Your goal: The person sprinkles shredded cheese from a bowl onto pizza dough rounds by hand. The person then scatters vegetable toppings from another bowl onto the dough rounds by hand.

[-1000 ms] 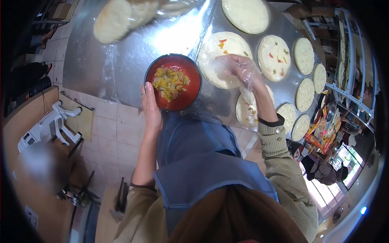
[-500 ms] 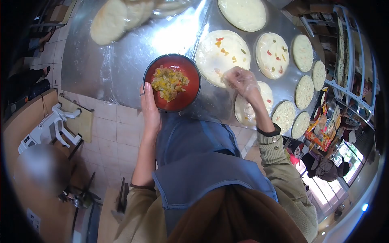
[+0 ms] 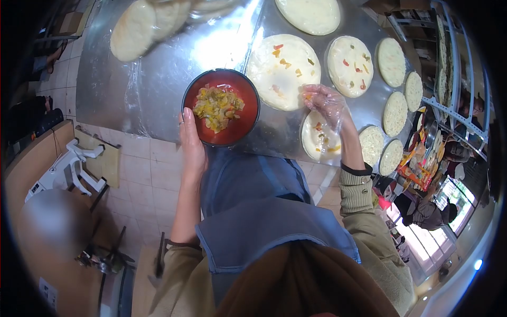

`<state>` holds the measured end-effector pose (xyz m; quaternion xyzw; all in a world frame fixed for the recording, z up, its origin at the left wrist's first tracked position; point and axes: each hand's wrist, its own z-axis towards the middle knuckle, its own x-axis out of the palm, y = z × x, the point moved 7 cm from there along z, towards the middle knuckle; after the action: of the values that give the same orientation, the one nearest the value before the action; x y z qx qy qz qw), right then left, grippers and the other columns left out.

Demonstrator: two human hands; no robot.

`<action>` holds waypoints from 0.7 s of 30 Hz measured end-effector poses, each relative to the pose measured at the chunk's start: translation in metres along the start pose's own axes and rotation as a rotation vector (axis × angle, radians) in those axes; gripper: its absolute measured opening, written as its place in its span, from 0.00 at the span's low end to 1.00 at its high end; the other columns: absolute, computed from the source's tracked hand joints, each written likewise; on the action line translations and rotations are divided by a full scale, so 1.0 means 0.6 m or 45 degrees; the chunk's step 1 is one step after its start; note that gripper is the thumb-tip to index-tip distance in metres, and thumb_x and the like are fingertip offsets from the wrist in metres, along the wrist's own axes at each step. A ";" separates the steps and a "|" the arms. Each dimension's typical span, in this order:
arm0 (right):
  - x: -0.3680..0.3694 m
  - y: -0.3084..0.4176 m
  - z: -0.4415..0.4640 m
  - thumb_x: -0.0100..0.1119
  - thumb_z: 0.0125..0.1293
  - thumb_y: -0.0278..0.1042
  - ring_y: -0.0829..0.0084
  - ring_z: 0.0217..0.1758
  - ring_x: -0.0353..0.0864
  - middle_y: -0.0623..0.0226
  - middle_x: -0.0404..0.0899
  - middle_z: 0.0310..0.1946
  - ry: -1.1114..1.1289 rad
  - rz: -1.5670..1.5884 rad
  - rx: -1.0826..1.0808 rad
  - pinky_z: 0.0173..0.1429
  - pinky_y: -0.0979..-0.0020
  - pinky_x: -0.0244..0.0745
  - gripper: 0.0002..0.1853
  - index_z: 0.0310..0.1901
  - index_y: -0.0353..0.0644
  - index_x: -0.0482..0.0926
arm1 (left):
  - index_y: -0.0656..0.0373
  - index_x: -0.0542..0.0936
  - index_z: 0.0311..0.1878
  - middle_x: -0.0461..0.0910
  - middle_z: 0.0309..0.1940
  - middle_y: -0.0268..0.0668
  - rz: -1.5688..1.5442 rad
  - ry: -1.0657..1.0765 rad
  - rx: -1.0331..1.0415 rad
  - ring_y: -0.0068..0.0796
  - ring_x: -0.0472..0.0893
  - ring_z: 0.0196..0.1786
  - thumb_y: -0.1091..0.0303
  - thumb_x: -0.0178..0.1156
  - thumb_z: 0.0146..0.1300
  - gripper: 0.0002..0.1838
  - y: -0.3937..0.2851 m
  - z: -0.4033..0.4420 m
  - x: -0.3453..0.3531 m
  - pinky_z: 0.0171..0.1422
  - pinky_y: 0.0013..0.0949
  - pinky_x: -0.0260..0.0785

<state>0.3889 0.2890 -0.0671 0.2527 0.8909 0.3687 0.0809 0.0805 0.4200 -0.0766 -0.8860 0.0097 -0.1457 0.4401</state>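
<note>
My left hand grips the left side of a round bowl, red inside with a black rim, thumb over the edge. Chopped peppers in yellow, green and reddish bits lie in it. My right hand, in a clear plastic glove, is pinched, with an orange bit of pepper showing at the fingertips. It hovers at the right edge of a large pale dough round dotted with pepper bits. Just below it, a smaller dough round with pepper bits is partly hidden by the hand.
More dough rounds lie to the right on the shiny metal table. Plain flat rounds overlap at the back left. A metal rack and people are at the right. A white plastic stand is at the left.
My right hand has shifted slightly right, off the large dough round's lower edge. The bowl stays in my left hand. The whole view has shifted slightly.
</note>
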 end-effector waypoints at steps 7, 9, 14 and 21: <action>0.014 0.032 0.013 0.59 0.62 0.24 0.72 0.32 0.80 0.59 0.82 0.31 -0.400 -1.068 -0.615 0.38 0.70 0.75 0.08 0.43 0.38 0.82 | 0.69 0.60 0.66 0.65 0.62 0.44 -0.025 0.071 0.067 0.29 0.64 0.65 0.49 0.41 0.75 0.31 -0.009 -0.007 0.022 0.71 0.33 0.55; 0.018 0.046 -0.002 0.59 0.62 0.25 0.73 0.32 0.80 0.60 0.83 0.31 -0.390 -0.915 -0.638 0.38 0.70 0.75 0.08 0.43 0.39 0.82 | 0.65 0.64 0.63 0.68 0.58 0.42 -0.029 0.096 0.079 0.28 0.67 0.62 0.49 0.40 0.75 0.28 -0.010 -0.011 0.034 0.68 0.33 0.57; 0.116 0.126 -0.090 0.60 0.63 0.28 0.67 0.35 0.82 0.57 0.83 0.34 -0.171 -0.673 -0.566 0.43 0.68 0.77 0.08 0.42 0.37 0.82 | 0.67 0.62 0.66 0.67 0.61 0.45 0.073 0.131 0.107 0.30 0.66 0.63 0.50 0.40 0.76 0.29 -0.012 -0.016 0.059 0.69 0.32 0.57; 0.236 0.083 -0.101 0.54 0.53 0.18 0.47 0.55 0.74 0.46 0.75 0.49 0.155 -1.345 -0.912 0.52 0.54 0.75 0.24 0.55 0.36 0.70 | 0.67 0.58 0.69 0.65 0.62 0.46 0.310 0.217 0.266 0.31 0.64 0.64 0.55 0.41 0.75 0.28 -0.032 -0.035 0.125 0.70 0.32 0.55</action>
<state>0.2667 0.3540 0.0169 -0.2844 0.7200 0.5676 0.2804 0.1448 0.4047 -0.0309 -0.8123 0.1389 -0.1663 0.5415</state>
